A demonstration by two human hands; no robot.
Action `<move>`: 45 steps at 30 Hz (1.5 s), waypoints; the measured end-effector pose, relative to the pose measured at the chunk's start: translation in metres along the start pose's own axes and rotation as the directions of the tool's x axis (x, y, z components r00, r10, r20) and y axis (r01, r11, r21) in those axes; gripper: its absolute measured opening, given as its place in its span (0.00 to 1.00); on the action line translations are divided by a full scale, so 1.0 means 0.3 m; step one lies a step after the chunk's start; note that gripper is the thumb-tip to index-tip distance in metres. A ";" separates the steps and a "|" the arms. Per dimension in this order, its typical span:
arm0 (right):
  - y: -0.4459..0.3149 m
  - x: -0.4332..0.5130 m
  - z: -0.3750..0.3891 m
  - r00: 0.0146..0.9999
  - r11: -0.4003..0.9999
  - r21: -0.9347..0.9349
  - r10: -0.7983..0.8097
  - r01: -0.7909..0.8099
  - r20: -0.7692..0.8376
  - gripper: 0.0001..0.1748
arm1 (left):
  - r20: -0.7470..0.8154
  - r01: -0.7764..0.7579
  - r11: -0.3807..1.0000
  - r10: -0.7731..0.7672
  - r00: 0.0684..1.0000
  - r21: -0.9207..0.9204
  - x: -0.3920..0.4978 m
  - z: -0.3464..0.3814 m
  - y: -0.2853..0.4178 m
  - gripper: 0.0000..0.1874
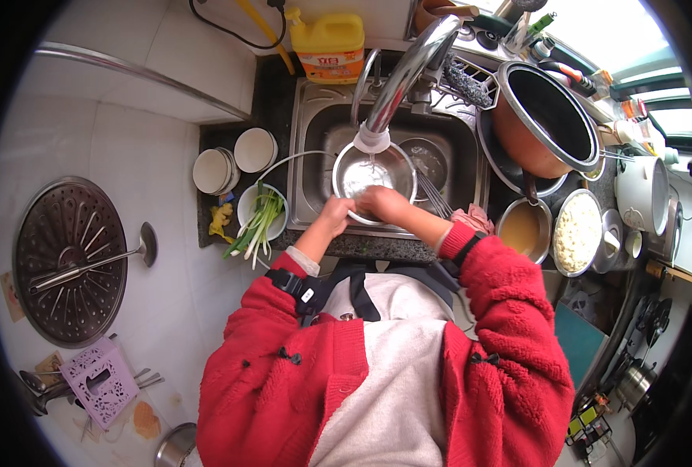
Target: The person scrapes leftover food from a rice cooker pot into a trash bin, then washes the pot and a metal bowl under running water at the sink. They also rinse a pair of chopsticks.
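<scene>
A stainless steel bowl point(401, 160) is in the sink point(322, 119) under the chrome faucet point(410, 70), and water runs into it from the white spout tip. My left hand point(339, 213) grips the bowl's near-left rim. Reaching over the near rim, my right hand point(384, 202) is inside the bowl, its fingers blurred and partly hidden. Behind the bowl a round metal dish point(430, 154) rests in the sink. A wire whisk point(433, 195) leans beside it, near a pink cloth point(474, 219) on the sink's front edge.
On the left counter stand a white bowl of scallions point(261, 219), stacked bowls point(211, 171) and ginger point(220, 222). A yellow jug point(329, 49) stands behind the sink. At right are a large brown pot point(521, 140), a pan of tan liquid point(521, 227) and a bowl of pale crumbly food point(577, 233).
</scene>
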State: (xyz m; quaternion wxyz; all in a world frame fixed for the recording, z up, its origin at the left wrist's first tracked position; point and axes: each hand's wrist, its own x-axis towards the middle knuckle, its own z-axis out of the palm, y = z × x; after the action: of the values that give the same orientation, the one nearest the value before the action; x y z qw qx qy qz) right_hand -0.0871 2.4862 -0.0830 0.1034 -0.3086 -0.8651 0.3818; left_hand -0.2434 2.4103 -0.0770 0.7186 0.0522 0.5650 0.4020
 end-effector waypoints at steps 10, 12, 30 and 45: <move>0.018 -0.021 0.051 0.998 0.994 0.093 -0.058 0.056 0.016 0.06 | 0.127 0.066 0.997 -0.060 0.990 -0.041 0.014 -0.030 -0.053 0.21; 0.039 -0.024 0.049 0.989 0.981 -0.151 0.109 -0.123 -0.103 0.05 | 0.100 0.098 0.991 -0.088 0.991 -0.094 0.008 -0.037 -0.045 0.21; -0.061 -0.008 -0.036 0.923 0.977 0.195 -0.155 0.089 0.353 0.05 | 0.360 0.154 0.984 -0.111 0.926 -0.091 -0.073 -0.030 0.087 0.15; -0.050 -0.051 0.004 0.991 0.987 -0.146 -0.046 0.065 0.125 0.07 | 0.081 0.009 0.986 -0.022 0.996 0.164 -0.083 -0.014 0.083 0.17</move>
State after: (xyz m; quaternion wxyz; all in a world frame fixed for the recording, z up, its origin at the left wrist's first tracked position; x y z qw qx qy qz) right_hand -0.0824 2.4684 -0.0719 0.0378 -0.2674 -0.9042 0.3309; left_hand -0.2608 2.4097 -0.0460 0.7377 0.1231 0.5665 0.3461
